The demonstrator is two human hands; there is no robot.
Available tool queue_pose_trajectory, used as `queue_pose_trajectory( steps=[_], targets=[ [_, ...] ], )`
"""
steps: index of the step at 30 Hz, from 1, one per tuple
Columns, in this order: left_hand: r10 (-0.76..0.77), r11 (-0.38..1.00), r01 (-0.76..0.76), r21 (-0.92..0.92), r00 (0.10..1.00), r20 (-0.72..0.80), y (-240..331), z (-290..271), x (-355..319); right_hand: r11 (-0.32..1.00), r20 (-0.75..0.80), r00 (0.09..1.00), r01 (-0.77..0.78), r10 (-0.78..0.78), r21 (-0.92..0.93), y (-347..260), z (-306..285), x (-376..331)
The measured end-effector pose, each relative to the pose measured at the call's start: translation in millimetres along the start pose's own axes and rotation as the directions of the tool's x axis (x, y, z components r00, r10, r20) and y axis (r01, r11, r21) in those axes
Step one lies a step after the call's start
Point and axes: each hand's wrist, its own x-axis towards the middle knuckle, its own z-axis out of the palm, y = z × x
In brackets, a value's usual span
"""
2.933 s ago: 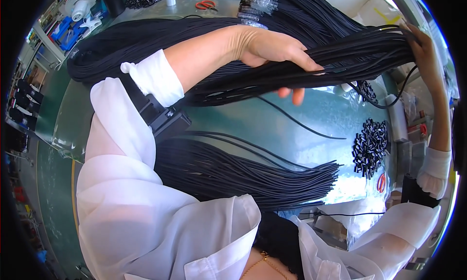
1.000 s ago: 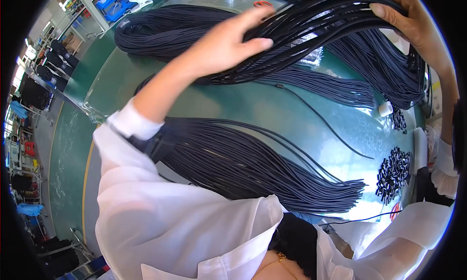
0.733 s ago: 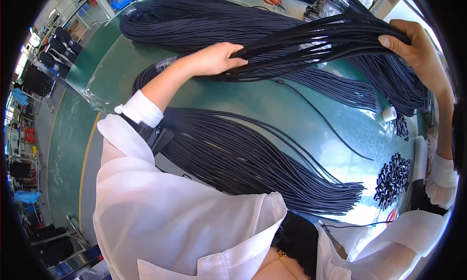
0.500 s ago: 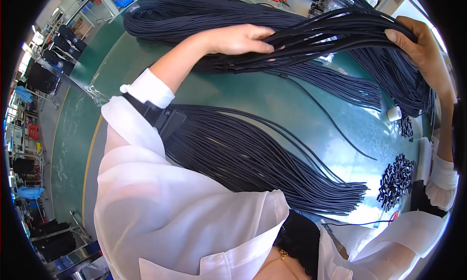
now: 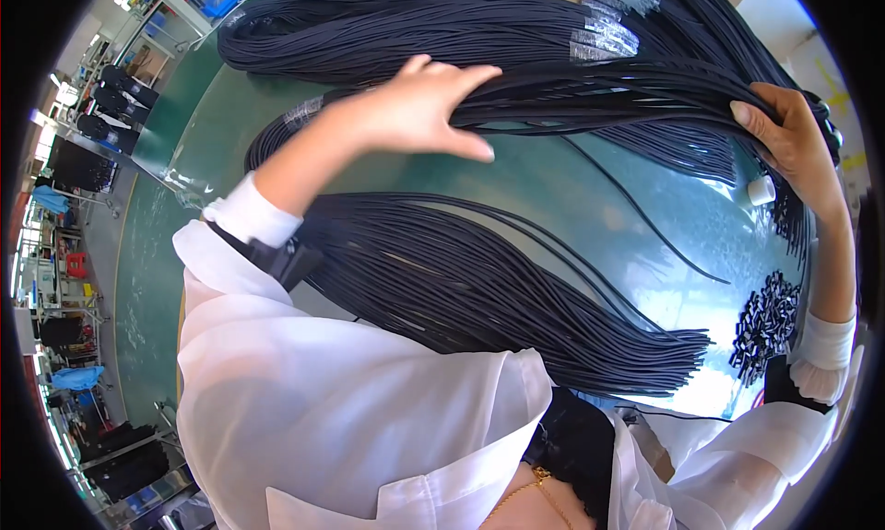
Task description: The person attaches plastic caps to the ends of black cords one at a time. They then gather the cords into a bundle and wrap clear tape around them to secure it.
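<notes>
My right hand (image 5: 788, 129) is closed round the right end of a bundle of black cables (image 5: 590, 97), thumb on the near side. The bundle stretches leftward above the table. At its left part my left hand (image 5: 433, 111) has its thumb and fingers spread apart, holding nothing; the cables pass just beside and behind it. One loose black cable (image 5: 636, 203) trails from under the bundle over the green table (image 5: 516, 175). Closer to me lies another bundle of black cables (image 5: 498, 281), its cut ends fanned out to the right.
A thick coil of black cable (image 5: 387, 23) lies at the back, with clear plastic wrap (image 5: 604, 32) round its right part. On the right are a white roll (image 5: 761, 191) and a pile of small black-and-white pieces (image 5: 767, 327). Racks with dark goods (image 5: 78, 152) stand far left.
My left hand has opened off the cables and shifted left, its fingers now spread. My right hand keeps its grip and has moved slightly down. The view has shifted a little.
</notes>
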Motion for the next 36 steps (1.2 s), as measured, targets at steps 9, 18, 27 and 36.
queue_pose_trajectory(
  steps=[9, 18, 27, 36],
  targets=[
    [-0.012, 0.713, -0.050, 0.699, 0.996, 0.083, 1.7, 25.6, -12.2, 0.984, 0.417, 0.896, -0.176, 0.151, 0.022, 22.1, 51.4, -56.9],
    [0.011, 0.955, -0.026, 0.295, 0.999, 0.053, 39.1, 29.9, 67.5, 0.985, 0.315, 0.949, 0.081, -0.029, -0.154, 57.3, 112.6, -77.8],
    [0.041, 0.980, -0.053, 0.193, 0.997, 0.063, 20.9, 23.2, 92.9, 0.963, 0.220, 0.974, 0.109, -0.055, -0.245, 82.0, 126.7, -77.5],
    [0.047, 0.976, -0.045, -0.214, 0.999, 0.007, 16.3, -10.1, 83.8, 0.864, -0.260, 0.829, 0.501, -0.494, -0.045, 24.8, 140.3, 13.5]
  ],
)
